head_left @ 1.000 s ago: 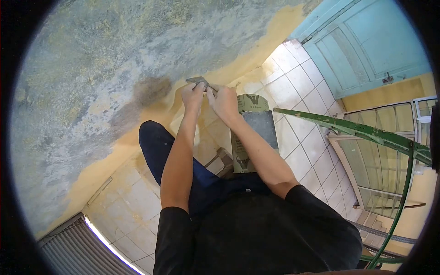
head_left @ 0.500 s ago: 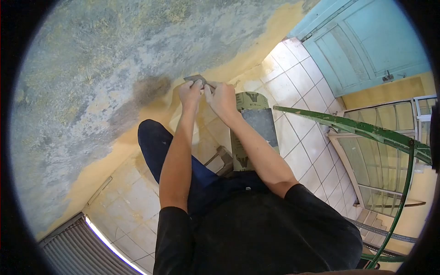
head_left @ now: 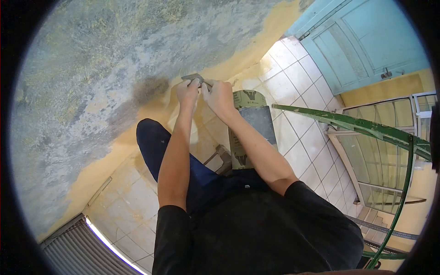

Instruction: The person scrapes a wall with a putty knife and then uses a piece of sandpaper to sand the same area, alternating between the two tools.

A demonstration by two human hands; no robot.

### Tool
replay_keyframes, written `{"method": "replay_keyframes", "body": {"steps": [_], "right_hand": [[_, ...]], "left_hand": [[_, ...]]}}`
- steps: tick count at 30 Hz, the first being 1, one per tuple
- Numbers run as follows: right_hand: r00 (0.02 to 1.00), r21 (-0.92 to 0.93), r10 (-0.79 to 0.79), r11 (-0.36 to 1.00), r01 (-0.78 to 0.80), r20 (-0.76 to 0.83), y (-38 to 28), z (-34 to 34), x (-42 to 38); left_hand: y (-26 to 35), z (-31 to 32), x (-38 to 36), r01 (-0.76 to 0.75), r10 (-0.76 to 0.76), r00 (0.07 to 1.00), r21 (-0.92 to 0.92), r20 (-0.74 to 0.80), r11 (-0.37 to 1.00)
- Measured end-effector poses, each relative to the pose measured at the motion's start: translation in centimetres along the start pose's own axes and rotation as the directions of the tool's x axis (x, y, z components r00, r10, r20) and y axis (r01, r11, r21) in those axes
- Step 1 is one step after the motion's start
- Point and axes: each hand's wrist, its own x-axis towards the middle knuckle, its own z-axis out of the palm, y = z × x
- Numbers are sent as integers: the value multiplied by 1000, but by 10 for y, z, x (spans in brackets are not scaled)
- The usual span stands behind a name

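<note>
A flat grey tool (head_left: 191, 77) is being held beside the patchy wall (head_left: 105, 73), its broad end pinched by the fingers of the left hand (head_left: 187, 94) and its narrower end gripped by the curled fingers of the right hand (head_left: 220, 98); any shift along the wall would seem to call for a steady angle. Below the right fingers, a printed green sheet (head_left: 250, 95) and a dark grey panel (head_left: 256, 121) are partly covered by the right forearm (head_left: 259, 149), while room below the left fingers is limited by a bent knee (head_left: 151, 137).
</note>
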Motion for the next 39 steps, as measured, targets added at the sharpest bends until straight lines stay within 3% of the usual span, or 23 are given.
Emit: {"method": "replay_keyframes", "body": {"steps": [2, 6, 8, 11, 14, 18, 20, 22, 25, 28, 31, 34, 37, 39], "right_hand": [[998, -71, -67, 995, 66, -13, 7, 7, 1], [1000, 9, -17, 1000, 17, 13, 0, -1, 3], [995, -46, -86, 995, 84, -44, -2, 1, 0], [996, 35, -87, 996, 88, -34, 8, 4, 7], [994, 54, -64, 996, 68, -89, -4, -1, -1], [988, 1, -115, 993, 116, -106, 9, 7, 2], [999, 10, -33, 999, 33, -23, 9, 0, -1], [998, -14, -46, 999, 46, -39, -1, 0, 1], [998, -23, -49, 999, 49, -26, 8, 3, 0], [999, 23, -39, 999, 39, -13, -3, -8, 3], [998, 28, -34, 999, 35, -46, 2, -4, 2], [995, 2, -83, 997, 83, -49, 14, 0, 4], [998, 45, -53, 997, 55, -45, -3, -2, 0], [997, 89, 10, 996, -4, -71, -6, 4, -9]], "left_hand": [[-17, 0, -4, -8, 7, 1000, 16, 30, 1000], [-4, 2, 1, 48, -48, 999, -26, 13, 998], [-11, -3, -5, 73, -72, 996, -16, 44, 997], [-22, 3, 7, 26, -26, 1000, 31, 7, 999], [-10, 4, 3, -30, 28, 999, -80, -27, 996], [-17, 1, 0, -17, 18, 1000, -23, 10, 1000], [-3, 3, -2, -7, 7, 1000, -10, 4, 1000], [2, 0, -4, -13, 12, 1000, 66, 15, 998], [-13, -2, 4, 74, -76, 997, 148, 5, 986], [0, 8, -7, -68, 69, 996, 9, -53, 998], [12, 0, -10, -17, 19, 999, -63, 38, 998], [-9, 5, 0, 61, -61, 998, -17, 10, 998], [-9, 7, -1, -68, 67, 997, 0, -42, 998], [-18, -1, 6, -51, 52, 998, 10, -26, 999]]}}
